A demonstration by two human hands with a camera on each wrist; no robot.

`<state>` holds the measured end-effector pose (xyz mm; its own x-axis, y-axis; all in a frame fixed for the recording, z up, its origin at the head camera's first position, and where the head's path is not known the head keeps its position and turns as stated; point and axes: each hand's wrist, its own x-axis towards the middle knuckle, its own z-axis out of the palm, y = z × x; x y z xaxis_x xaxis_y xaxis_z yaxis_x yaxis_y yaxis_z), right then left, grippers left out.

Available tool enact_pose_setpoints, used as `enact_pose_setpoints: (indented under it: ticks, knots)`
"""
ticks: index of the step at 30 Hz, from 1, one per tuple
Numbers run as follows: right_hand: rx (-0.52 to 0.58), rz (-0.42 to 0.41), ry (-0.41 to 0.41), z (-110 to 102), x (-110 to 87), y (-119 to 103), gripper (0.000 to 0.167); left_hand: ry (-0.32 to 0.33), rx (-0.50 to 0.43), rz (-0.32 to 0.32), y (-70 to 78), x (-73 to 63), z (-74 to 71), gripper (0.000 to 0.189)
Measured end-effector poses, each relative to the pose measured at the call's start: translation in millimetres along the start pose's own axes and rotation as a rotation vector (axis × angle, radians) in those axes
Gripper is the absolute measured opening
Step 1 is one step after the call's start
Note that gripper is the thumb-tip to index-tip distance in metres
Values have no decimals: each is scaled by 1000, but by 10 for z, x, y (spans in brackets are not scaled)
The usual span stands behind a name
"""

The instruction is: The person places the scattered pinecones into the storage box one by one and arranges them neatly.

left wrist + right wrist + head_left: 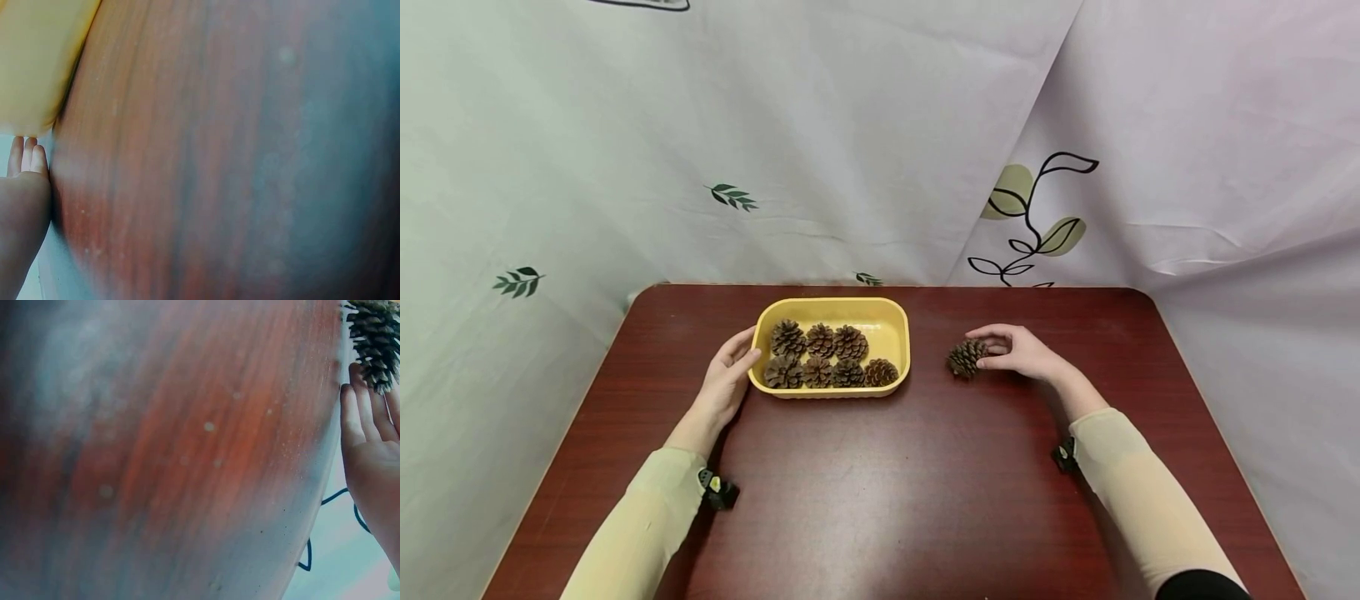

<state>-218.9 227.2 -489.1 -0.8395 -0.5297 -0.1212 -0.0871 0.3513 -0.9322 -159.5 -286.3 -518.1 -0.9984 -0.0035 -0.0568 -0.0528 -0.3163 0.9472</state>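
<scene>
In the head view a yellow tray (895, 333) stands toward the back of the table with several brown pine cones (850, 342) in two rows inside. My left hand (725, 379) rests against the tray's left end, thumb by the rim; the left wrist view has its straight fingers (29, 153) touching the outer wall. To the right of the tray, my right hand (1018, 352) holds a single pine cone (964, 359) between thumb and fingers, at or just above the tabletop. The right wrist view has this cone at the fingertips, partly cut off by the frame.
The dark red wooden table (880, 483) has rounded back corners. A pale curtain (850, 167) with leaf prints hangs behind it and along both sides. Small black devices sit at both wrists.
</scene>
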Motion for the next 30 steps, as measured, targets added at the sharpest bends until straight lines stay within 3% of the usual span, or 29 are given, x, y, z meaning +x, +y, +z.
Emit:
enact_pose_setpoints:
  ticks: [8, 18, 30]
  knots:
    - [59, -43, 48, 41, 22, -44, 57, -6, 6, 1, 1, -1, -4, 39]
    - [40, -57, 123, 117, 91, -116, 53, -10, -4, 8, 6, -7, 4, 39]
    - [45, -121, 179, 209, 220, -438, 53, -6, 4, 9, 9, -12, 7, 39]
